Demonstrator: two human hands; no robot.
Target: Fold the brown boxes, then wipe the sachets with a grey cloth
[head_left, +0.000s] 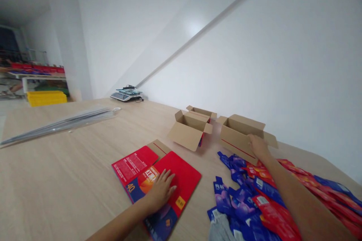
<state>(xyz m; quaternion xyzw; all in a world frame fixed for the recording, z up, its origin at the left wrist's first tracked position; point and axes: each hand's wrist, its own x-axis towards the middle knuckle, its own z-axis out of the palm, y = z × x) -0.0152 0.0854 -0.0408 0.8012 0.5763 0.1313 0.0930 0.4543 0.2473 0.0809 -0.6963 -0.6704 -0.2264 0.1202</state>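
My left hand (160, 192) lies with its fingers spread on a flattened red and dark-blue printed carton (185, 169), which rests on the table. Over on the right, my right hand (258, 147) grips the front flap of an open brown cardboard box (234, 140); its fingertips are partly hidden behind that flap. Below my right forearm spreads a pile of blue pouches (222, 197) and red pouches (268, 211). A grey cloth (220, 228) sits at the pile's near edge.
Two more open boxes stand by the wall, a nearer box (185, 135) and a farther box (202, 112). A scale (126, 95) is at the back. Long plastic-wrapped strips (68, 122) lie on the left. Beyond the table are yellow crates (46, 98) and another worktable.
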